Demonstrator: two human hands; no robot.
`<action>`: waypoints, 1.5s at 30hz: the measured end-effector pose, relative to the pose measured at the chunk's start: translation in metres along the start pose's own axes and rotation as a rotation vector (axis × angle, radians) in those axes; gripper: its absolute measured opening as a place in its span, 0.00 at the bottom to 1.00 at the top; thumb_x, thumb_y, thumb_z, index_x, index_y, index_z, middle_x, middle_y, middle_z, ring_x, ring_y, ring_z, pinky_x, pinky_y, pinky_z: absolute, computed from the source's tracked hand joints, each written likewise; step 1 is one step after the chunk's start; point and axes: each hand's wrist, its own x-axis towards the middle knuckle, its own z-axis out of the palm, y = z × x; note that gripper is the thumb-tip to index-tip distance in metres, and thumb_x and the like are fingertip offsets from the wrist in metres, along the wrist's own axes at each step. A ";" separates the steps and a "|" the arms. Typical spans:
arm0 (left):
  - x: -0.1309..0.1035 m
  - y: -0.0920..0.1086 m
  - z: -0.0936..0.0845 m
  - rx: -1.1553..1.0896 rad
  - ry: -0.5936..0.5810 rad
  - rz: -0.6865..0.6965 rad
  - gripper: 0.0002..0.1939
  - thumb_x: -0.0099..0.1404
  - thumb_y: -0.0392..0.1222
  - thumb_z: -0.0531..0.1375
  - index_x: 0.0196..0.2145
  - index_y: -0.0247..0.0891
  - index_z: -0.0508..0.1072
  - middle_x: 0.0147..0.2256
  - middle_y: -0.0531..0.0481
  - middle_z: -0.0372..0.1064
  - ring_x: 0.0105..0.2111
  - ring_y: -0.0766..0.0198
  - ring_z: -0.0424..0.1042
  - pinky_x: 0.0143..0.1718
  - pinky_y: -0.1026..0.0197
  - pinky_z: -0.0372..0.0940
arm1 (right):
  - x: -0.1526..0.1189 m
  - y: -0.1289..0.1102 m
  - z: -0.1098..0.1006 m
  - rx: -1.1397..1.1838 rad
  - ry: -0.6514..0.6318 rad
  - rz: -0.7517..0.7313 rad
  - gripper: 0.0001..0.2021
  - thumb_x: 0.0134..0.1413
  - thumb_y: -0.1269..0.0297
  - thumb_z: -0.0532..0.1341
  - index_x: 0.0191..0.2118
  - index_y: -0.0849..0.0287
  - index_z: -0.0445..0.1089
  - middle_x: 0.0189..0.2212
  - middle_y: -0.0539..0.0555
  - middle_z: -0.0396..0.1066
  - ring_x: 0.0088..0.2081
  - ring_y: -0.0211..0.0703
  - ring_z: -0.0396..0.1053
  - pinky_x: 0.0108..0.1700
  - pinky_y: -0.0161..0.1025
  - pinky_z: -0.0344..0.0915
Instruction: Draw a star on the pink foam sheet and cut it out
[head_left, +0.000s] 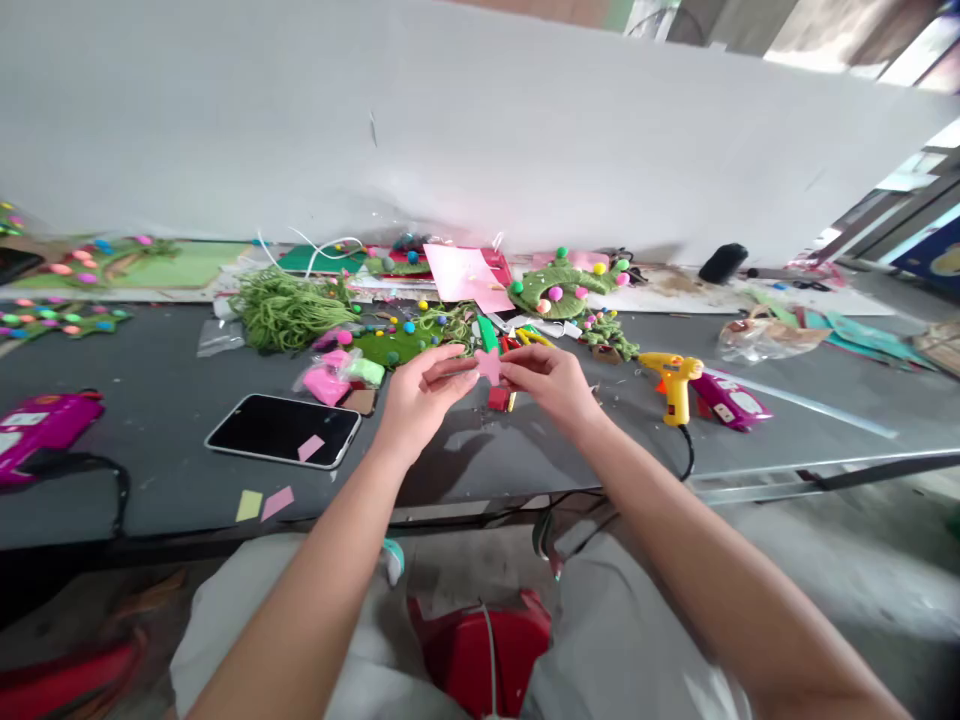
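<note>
A small pink star-shaped cutout [489, 367] is held up between my two hands, above the table's front half. My left hand [427, 388] pinches its left edge between thumb and fingertips. On the opposite edge, my right hand [553, 384] pinches it the same way. Just below and behind the star lie a small red block [498, 399] and a green piece [488, 334], partly covered by it. Pink paper sheets [466, 274] lie farther back. Left of my left hand is a bag of pink and light-green material [330, 378].
On the dark table [442, 470], a phone [285, 430] lies left with paper scraps [277, 503] nearby. A yellow glue gun [673, 385] and purple device [731, 400] stand right, another purple device [45, 432] far left. Green yarn [292, 308] and a pom-pom wreath [555, 288] sit behind.
</note>
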 end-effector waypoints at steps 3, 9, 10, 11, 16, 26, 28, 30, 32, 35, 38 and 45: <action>-0.010 -0.006 0.004 0.025 0.052 0.021 0.28 0.59 0.52 0.75 0.52 0.36 0.79 0.50 0.40 0.82 0.52 0.48 0.80 0.54 0.49 0.77 | -0.013 0.001 0.009 0.000 0.040 -0.026 0.13 0.46 0.58 0.74 0.36 0.61 0.81 0.31 0.56 0.81 0.32 0.44 0.77 0.42 0.44 0.76; -0.028 -0.013 0.002 0.115 0.072 0.016 0.24 0.59 0.54 0.74 0.47 0.36 0.82 0.45 0.40 0.84 0.46 0.48 0.83 0.52 0.48 0.77 | -0.034 0.014 0.013 -0.003 0.018 -0.020 0.15 0.47 0.55 0.74 0.36 0.61 0.81 0.29 0.56 0.81 0.31 0.46 0.78 0.40 0.43 0.76; -0.029 -0.013 0.001 0.131 0.070 0.015 0.23 0.60 0.54 0.74 0.47 0.36 0.82 0.45 0.40 0.84 0.45 0.48 0.83 0.51 0.49 0.78 | -0.035 0.016 0.012 -0.005 0.014 -0.018 0.14 0.48 0.55 0.74 0.36 0.61 0.81 0.29 0.56 0.81 0.31 0.46 0.77 0.40 0.43 0.75; -0.029 -0.012 0.001 0.150 0.063 0.016 0.22 0.60 0.53 0.73 0.47 0.37 0.82 0.45 0.40 0.84 0.46 0.48 0.83 0.51 0.49 0.77 | -0.035 0.018 0.011 -0.004 0.012 -0.015 0.14 0.48 0.55 0.74 0.36 0.61 0.81 0.29 0.56 0.81 0.31 0.46 0.77 0.39 0.42 0.75; -0.030 -0.004 0.004 0.226 0.018 0.030 0.18 0.62 0.50 0.72 0.47 0.38 0.84 0.47 0.42 0.83 0.47 0.50 0.83 0.53 0.53 0.76 | -0.034 0.025 0.012 0.019 -0.018 -0.005 0.13 0.50 0.56 0.74 0.37 0.60 0.81 0.29 0.54 0.80 0.31 0.44 0.76 0.38 0.40 0.74; -0.034 0.001 0.008 0.296 0.099 0.045 0.19 0.61 0.51 0.73 0.46 0.38 0.84 0.45 0.42 0.84 0.44 0.49 0.84 0.50 0.52 0.78 | -0.040 0.021 0.015 0.078 -0.015 -0.031 0.16 0.48 0.53 0.75 0.37 0.60 0.81 0.30 0.55 0.81 0.31 0.46 0.77 0.38 0.42 0.76; -0.035 0.003 0.008 0.312 0.104 0.045 0.16 0.61 0.51 0.72 0.43 0.39 0.85 0.42 0.44 0.85 0.42 0.48 0.84 0.48 0.51 0.79 | -0.042 0.017 0.013 0.092 -0.010 -0.035 0.16 0.48 0.53 0.75 0.36 0.60 0.81 0.29 0.55 0.80 0.30 0.46 0.77 0.37 0.42 0.75; -0.037 0.005 0.008 0.328 0.096 0.048 0.15 0.61 0.50 0.73 0.42 0.40 0.85 0.41 0.45 0.85 0.41 0.48 0.84 0.47 0.50 0.79 | -0.044 0.015 0.012 0.108 -0.008 -0.040 0.15 0.49 0.54 0.75 0.36 0.61 0.81 0.28 0.55 0.80 0.29 0.45 0.76 0.37 0.42 0.74; -0.038 0.006 0.007 0.337 0.088 0.056 0.15 0.61 0.50 0.73 0.42 0.40 0.86 0.41 0.45 0.85 0.41 0.48 0.84 0.47 0.50 0.79 | -0.044 0.014 0.013 0.125 -0.008 -0.049 0.15 0.49 0.54 0.75 0.36 0.61 0.81 0.28 0.55 0.80 0.30 0.45 0.76 0.37 0.42 0.74; -0.040 0.006 0.008 0.328 0.087 0.071 0.14 0.62 0.49 0.72 0.42 0.40 0.86 0.42 0.46 0.85 0.42 0.49 0.84 0.49 0.51 0.78 | -0.043 0.016 0.014 0.143 -0.010 -0.061 0.15 0.49 0.54 0.75 0.36 0.60 0.81 0.28 0.55 0.80 0.30 0.45 0.76 0.38 0.42 0.74; -0.040 0.005 0.008 0.298 0.098 0.086 0.13 0.63 0.49 0.72 0.42 0.40 0.86 0.42 0.46 0.85 0.42 0.50 0.84 0.50 0.51 0.78 | -0.042 0.018 0.015 0.148 -0.016 -0.066 0.15 0.48 0.54 0.75 0.36 0.60 0.81 0.28 0.55 0.80 0.29 0.44 0.75 0.36 0.41 0.74; -0.038 0.002 0.010 0.207 0.135 0.095 0.13 0.61 0.49 0.73 0.40 0.39 0.86 0.40 0.45 0.85 0.39 0.53 0.83 0.46 0.53 0.78 | -0.043 0.021 0.017 0.161 -0.021 -0.090 0.15 0.50 0.55 0.75 0.37 0.61 0.80 0.28 0.54 0.79 0.29 0.42 0.75 0.36 0.39 0.74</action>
